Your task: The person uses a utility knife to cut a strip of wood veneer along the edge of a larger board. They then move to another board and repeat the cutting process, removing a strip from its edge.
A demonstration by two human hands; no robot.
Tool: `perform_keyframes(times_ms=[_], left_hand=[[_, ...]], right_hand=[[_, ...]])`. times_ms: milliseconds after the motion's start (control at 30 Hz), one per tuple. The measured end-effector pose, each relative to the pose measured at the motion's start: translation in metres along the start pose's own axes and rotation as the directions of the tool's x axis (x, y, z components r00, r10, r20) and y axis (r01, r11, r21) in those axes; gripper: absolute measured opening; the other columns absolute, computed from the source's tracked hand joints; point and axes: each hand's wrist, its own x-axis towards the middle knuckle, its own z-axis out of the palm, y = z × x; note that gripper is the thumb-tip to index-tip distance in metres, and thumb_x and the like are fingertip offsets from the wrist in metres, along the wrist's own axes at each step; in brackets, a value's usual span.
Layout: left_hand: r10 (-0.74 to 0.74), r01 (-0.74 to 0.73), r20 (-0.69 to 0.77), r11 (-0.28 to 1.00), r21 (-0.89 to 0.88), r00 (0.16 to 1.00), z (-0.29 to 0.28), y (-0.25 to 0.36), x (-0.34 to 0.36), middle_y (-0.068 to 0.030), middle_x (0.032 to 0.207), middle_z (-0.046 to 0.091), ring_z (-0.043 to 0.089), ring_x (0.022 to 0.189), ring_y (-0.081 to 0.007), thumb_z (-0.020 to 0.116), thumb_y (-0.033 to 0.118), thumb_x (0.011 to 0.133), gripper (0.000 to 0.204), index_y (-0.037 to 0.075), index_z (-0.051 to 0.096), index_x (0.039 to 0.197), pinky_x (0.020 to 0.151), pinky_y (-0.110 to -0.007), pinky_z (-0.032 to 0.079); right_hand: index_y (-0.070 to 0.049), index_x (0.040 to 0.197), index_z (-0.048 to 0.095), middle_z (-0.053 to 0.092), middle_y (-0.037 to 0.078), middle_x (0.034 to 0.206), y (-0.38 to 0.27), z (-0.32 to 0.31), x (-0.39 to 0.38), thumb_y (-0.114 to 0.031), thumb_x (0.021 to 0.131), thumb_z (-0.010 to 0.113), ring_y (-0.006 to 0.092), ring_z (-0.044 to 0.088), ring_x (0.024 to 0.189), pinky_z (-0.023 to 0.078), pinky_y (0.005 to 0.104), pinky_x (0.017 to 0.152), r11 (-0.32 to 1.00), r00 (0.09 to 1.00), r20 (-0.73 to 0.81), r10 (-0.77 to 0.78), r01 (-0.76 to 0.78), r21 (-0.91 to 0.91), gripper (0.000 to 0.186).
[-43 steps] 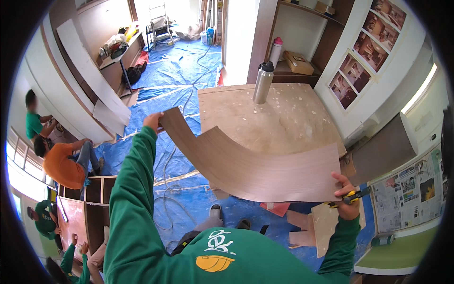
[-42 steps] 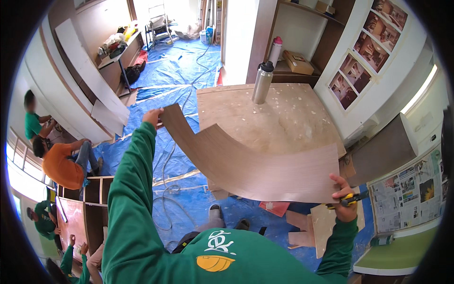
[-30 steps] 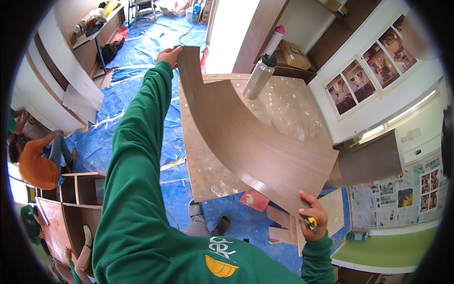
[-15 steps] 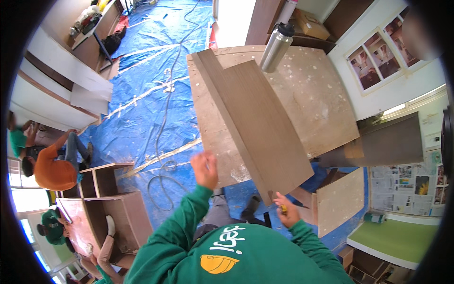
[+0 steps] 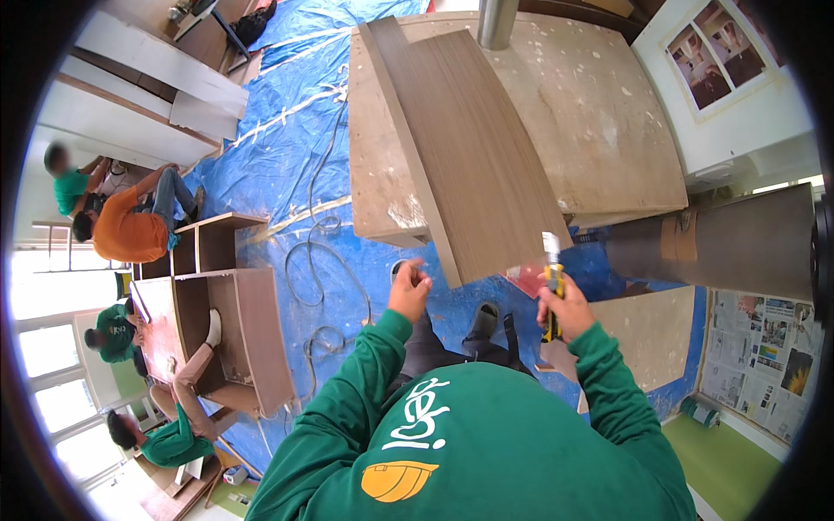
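Head view: wood-grain laminate sheet (image 5: pixel 478 143) lies on the bench (image 5: pixel 599 113), near end overhanging. Right hand (image 5: pixel 566 308) grips a yellow-black utility knife (image 5: pixel 554 280); left hand (image 5: pixel 410 290) loosely curled, looks empty. From here, imo bumping that overhang could shift it, or a stray blade (image 5: pixel 550 247) could nick it.

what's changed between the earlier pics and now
The brown sheet, earlier held bowed between both hands, has been lowered onto the wooden worktop, its near end overhanging. The left hand let go and drew back toward the body. The right hand released the sheet too. Unchanged: it holds the yellow-and-black tool; the metal bottle stands on the worktop.
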Motion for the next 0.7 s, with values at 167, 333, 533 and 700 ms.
perform_keyframes(times_ms=[167, 333, 533, 700], left_hand=[[0.520, -0.474, 0.132, 0.608, 0.637, 0.844, 0.012, 0.064, 0.025, -0.0125, 0.113, 0.064, 0.059, 0.104, -0.0320, 0.069, 0.012, 0.085, 0.052, 0.006, 0.054, 0.134, 0.095, -0.045, 0.047], [0.360, -0.593, 0.526, 0.102, 0.798, 0.770, 0.001, 0.102, 0.110, -0.0143, 0.157, 0.034, 0.028, 0.146, -0.0351, 0.057, 0.049, 0.094, 0.065, 0.014, 0.044, 0.147, 0.120, -0.051, 0.021], [0.156, -0.487, 0.534, -0.259, 0.834, 0.831, 0.005, 0.130, 0.170, -0.0079, 0.164, 0.017, 0.011, 0.152, -0.0288, 0.035, 0.071, 0.094, 0.080, 0.021, 0.027, 0.156, 0.123, -0.045, 0.013], [0.046, -0.453, 0.486, -0.294, 0.841, 0.873, 0.003, 0.126, 0.189, -0.0029, 0.165, 0.015, 0.009, 0.152, -0.0236, 0.031, 0.075, 0.092, 0.086, 0.020, 0.020, 0.158, 0.125, -0.042, 0.010]], right_hand=[[-0.009, 0.109, 0.048, 0.055, 0.004, 0.071, 0.025, 0.041, -0.009, -0.026, 0.098, 0.060, 0.0152, 0.059, 0.053, 0.052, 0.0306, 0.048, 0.959, 0.971, 0.047, 0.235, -0.240, 0.153, 0.023], [-0.009, 0.105, 0.050, 0.056, 0.005, 0.071, 0.092, 0.057, 0.000, -0.034, 0.102, 0.054, 0.0149, 0.061, 0.055, 0.051, 0.0298, 0.048, 0.955, 0.958, 0.152, 0.241, -0.262, 0.139, 0.025], [-0.008, 0.104, 0.049, 0.060, 0.007, 0.077, 0.123, 0.086, 0.011, -0.038, 0.101, 0.055, 0.0183, 0.063, 0.063, 0.056, 0.0321, 0.058, 0.942, 0.963, 0.208, 0.169, -0.220, 0.254, 0.031], [-0.006, 0.110, 0.049, 0.061, 0.008, 0.083, 0.125, 0.106, 0.015, -0.034, 0.103, 0.051, 0.0177, 0.064, 0.073, 0.056, 0.0340, 0.064, 0.886, 0.928, 0.307, 0.212, -0.316, 0.341, 0.029]])
